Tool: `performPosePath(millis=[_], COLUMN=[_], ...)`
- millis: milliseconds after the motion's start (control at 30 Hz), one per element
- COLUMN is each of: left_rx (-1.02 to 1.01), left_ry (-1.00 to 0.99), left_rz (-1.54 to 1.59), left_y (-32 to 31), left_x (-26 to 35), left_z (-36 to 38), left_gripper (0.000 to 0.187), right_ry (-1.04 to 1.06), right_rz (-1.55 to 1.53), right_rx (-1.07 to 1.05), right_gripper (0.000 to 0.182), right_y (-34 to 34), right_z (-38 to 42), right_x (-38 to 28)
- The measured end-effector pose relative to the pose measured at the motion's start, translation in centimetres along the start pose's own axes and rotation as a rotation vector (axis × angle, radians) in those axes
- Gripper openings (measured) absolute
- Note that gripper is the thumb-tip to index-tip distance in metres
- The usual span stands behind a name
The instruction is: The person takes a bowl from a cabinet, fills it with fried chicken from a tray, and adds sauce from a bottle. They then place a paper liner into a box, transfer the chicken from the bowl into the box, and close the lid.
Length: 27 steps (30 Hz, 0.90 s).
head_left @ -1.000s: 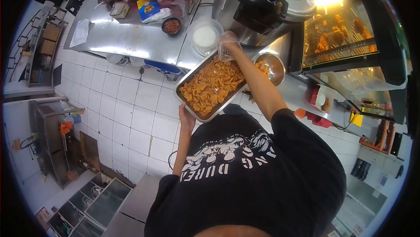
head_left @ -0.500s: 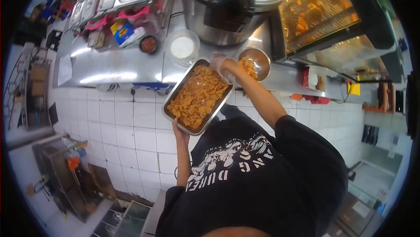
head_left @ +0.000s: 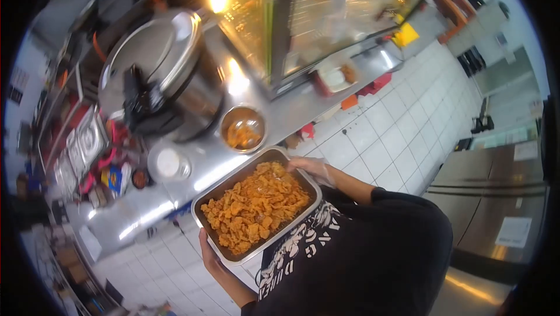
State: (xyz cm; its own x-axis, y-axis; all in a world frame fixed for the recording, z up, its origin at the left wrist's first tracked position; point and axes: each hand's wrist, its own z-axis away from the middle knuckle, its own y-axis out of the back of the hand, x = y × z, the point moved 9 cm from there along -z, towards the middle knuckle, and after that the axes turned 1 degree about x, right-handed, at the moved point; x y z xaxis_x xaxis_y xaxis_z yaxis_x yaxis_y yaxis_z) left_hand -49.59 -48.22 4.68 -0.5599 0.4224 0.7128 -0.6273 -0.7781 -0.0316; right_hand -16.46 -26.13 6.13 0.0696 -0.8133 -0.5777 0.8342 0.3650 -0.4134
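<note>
A rectangular metal tray point(head_left: 217, 249) full of golden-brown fried pieces point(head_left: 256, 205) is held in front of my body. My left hand point(head_left: 211, 257) grips its lower left side, bare, with part of the fingers hidden under the tray. On the upper right rim rests my right hand point(head_left: 309, 167), in a clear plastic glove, its fingers closed on the tray's edge. Just beyond the tray, a round metal bowl point(head_left: 262, 132) with a few fried pieces point(head_left: 242, 135) sits on the steel counter point(head_left: 146, 211).
A large steel pot point(head_left: 204, 97) with a lid stands behind the bowl. Left of it are a container of white contents point(head_left: 168, 162) and lidded metal pans point(head_left: 87, 135). A lit glass display case point(head_left: 326, 18) rises at the top. A steel refrigerator point(head_left: 484, 182) is at right.
The view has turned toward the right. My right hand has moved from between the tray and bowl onto the tray's right rim, and the tray is now more level across the view.
</note>
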Motion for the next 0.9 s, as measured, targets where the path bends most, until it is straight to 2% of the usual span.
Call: performPosePath(millis=[33,67,100,133,167,200,267,300,333,400,500,533,600,733,900], left_rx=[-0.274,-0.546,-0.695,-0.819,-0.818,-0.815,-0.865,-0.994,-0.953,-1.000,-0.996,-1.007,-1.017,-0.969,-0.904], left_ry=[-0.034,-0.063,-0.197,-0.238,-0.263,-0.290,-0.275,-0.284,-0.263,-0.163,-0.083,-0.093,-0.068,-0.120,-0.154], left_rz=[0.060,0.121,0.094,0.109,0.118,0.131,-0.099,-0.076,-0.128,-0.122,-0.223,-0.219,-0.238,-0.271,-0.193], left_y=[-4.9,-9.9,-14.0,-19.5,-24.1,-28.2,-36.1,-39.3,-41.7,-46.0,-51.5,-53.1,-56.1,-61.2,-67.6], left_x=[0.5,1.0,2.2,4.1,4.1,3.9,2.2,0.8,-1.1,-5.1,-9.4,-9.7,-10.6,-10.1,-9.0], left_z=[-0.9,-0.9,-1.0,1.2,2.3,3.3,5.9,7.8,8.4,10.0,11.8,12.4,13.0,13.5,12.6], left_gripper=[0.072,0.076,0.078,0.078,0.074,0.070,0.059,0.050,0.050,0.047,0.044,0.044,0.040,0.040,0.035], right_ry=[0.073,0.112,0.358,0.461,0.568,0.535,0.759,0.838,0.903,0.926,1.166,1.182,1.312,1.293,1.344], right_rz=[-0.085,-0.098,-0.094,-0.164,-0.225,-0.364,-0.361,-0.384,-0.424,-0.669,-0.618,-0.614,-0.588,-0.646,-0.665], right_rx=[0.109,0.126,0.197,0.270,0.340,0.402,0.646,0.704,0.761,0.728,0.689,0.686,0.789,0.739,0.717], right_gripper=[0.029,0.029,0.027,0.026,0.025,0.025,0.026,0.028,0.030,0.039,0.051,0.051,0.051,0.052,0.053], right_y=[2.8,5.4,8.7,12.0,15.2,18.6,24.7,29.5,33.4,33.4,38.7,40.6,45.3,53.4,56.0], right_z=[3.0,5.5,8.4,10.8,13.5,15.5,22.3,24.8,26.5,32.3,38.1,38.7,40.3,37.2,34.1], right_x=[-1.6,-2.3,-4.5,-5.6,-6.6,-6.6,-8.6,-9.2,-8.8,-12.9,-19.0,-21.1,-25.2,-33.2,-42.2])
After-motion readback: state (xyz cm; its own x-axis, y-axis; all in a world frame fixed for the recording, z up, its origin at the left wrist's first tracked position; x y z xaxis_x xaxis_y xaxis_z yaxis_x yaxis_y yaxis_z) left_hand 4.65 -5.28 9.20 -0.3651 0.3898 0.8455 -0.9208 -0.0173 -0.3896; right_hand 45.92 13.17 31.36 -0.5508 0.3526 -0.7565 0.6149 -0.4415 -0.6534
